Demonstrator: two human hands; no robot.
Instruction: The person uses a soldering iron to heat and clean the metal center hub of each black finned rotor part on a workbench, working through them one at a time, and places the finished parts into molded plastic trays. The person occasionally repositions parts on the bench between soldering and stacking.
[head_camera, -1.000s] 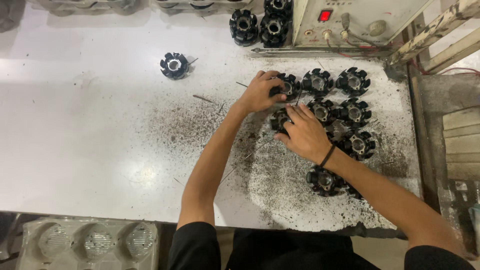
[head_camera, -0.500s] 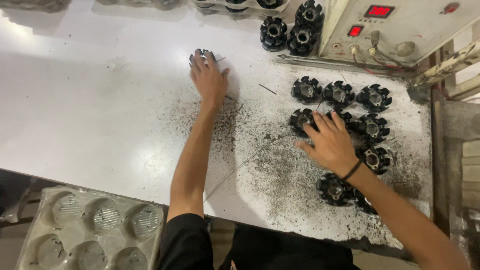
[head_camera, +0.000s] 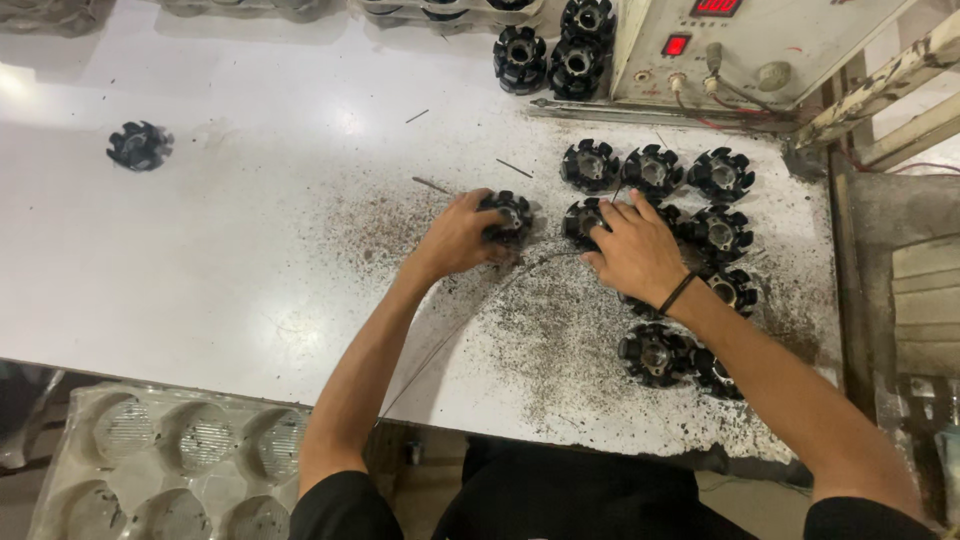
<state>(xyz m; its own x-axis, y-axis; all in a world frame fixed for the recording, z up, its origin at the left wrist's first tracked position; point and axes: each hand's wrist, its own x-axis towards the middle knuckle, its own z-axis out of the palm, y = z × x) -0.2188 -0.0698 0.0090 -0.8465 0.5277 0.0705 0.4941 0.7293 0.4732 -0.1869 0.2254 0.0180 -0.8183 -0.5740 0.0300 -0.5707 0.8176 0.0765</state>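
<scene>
Black toothed wheels, about eleven, cluster right; my right hand (head_camera: 636, 250) spreads over some, hiding them. My left hand (head_camera: 460, 235) grips one wheel (head_camera: 511, 214) mid-table. Another wheel (head_camera: 139, 146) lies far left.

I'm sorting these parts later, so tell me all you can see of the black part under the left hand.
The black part is a round, toothed piece with a pale hub in its middle, seemingly metal or hard plastic. It lies flat on the white table, amid dark grit, apart from the main cluster. The left hand grips it, fingers over its near edge.
</scene>
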